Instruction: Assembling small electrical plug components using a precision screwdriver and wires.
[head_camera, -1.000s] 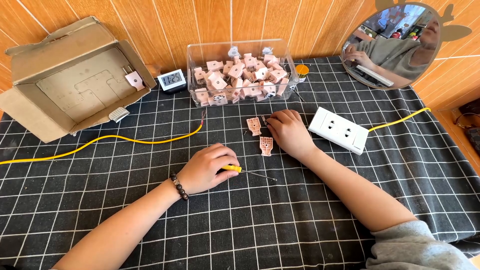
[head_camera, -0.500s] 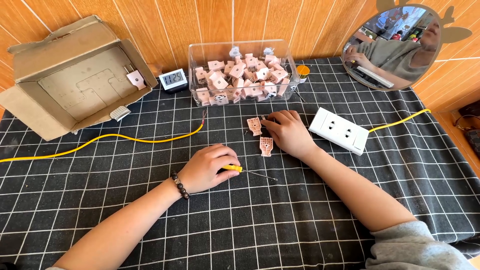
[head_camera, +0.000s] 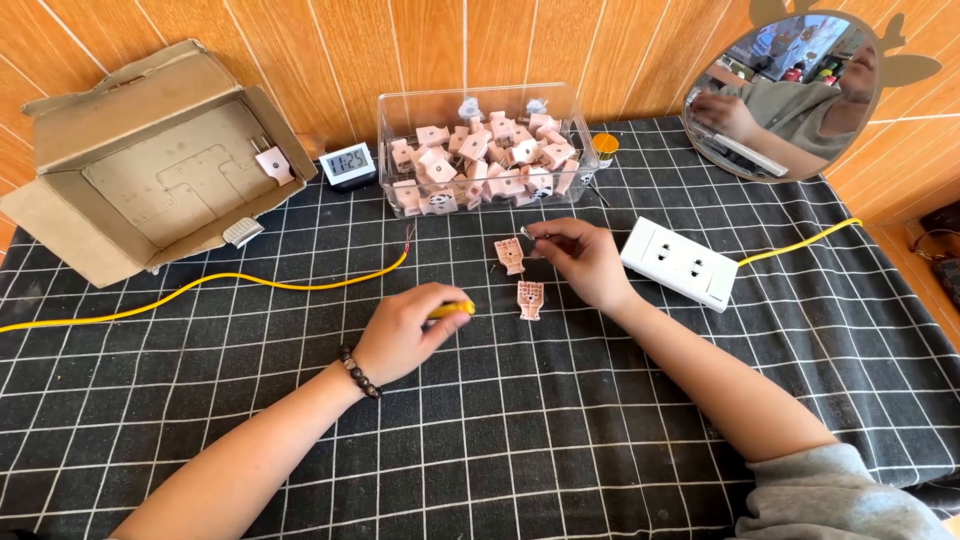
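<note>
My left hand (head_camera: 408, 332) rests on the black checked cloth, closed around a yellow-handled screwdriver (head_camera: 452, 310). My right hand (head_camera: 582, 258) pinches a small metal part (head_camera: 527, 232) between thumb and fingertips, just right of a pink plug half (head_camera: 510, 255). A second pink plug half (head_camera: 530, 299) lies between the two hands. The bare end of a yellow cable (head_camera: 300, 284) lies left of these pieces.
A clear bin (head_camera: 385, 140) of several pink plugs stands at the back, with a small digital clock (head_camera: 349, 162) and an open cardboard box (head_camera: 110, 110) to its left. A white socket strip (head_camera: 680, 263) lies right of my right hand. A round mirror (head_camera: 790, 95) leans on the wall.
My right hand has lifted its fingertips off the cloth and now pinches a small metal part above the upper plug half. My left hand has barely moved.
</note>
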